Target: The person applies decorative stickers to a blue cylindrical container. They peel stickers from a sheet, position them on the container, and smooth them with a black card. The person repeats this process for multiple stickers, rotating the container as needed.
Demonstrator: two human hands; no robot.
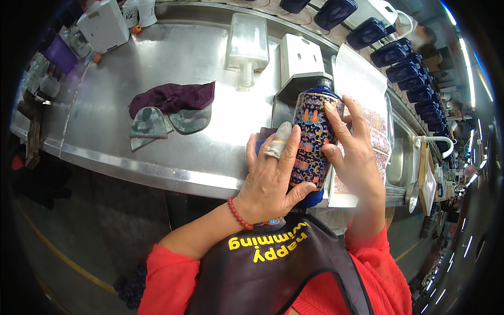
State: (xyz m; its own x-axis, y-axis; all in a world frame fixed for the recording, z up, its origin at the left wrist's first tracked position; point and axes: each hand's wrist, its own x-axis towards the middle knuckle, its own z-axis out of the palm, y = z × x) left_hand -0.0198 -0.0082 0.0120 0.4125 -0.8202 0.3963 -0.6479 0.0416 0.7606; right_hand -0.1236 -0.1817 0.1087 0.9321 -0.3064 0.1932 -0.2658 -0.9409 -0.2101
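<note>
A dark blue bottle [313, 134] with a colourful floral pattern lies tilted at the counter's front edge, its neck against a dark angled rest. Along its left side is my left hand [269, 176], thumb over the lower front and fingers against the side, gripping it. Grey cloth [276, 149] wraps one finger of that hand. My right hand [357, 149] has its fingers spread, with fingertips and thumb touching the pattern from the right. Beside that hand lie patterned sheets [379, 128] on white paper.
A clear glass bottle [248, 44] lies farther back, next to a white block [302, 55]. On the steel counter [105, 115], a purple cloth [176, 97] touches grey-green scraper pads [191, 119]. Several blue bottles [404, 71] line the far right, beyond a sink [400, 160].
</note>
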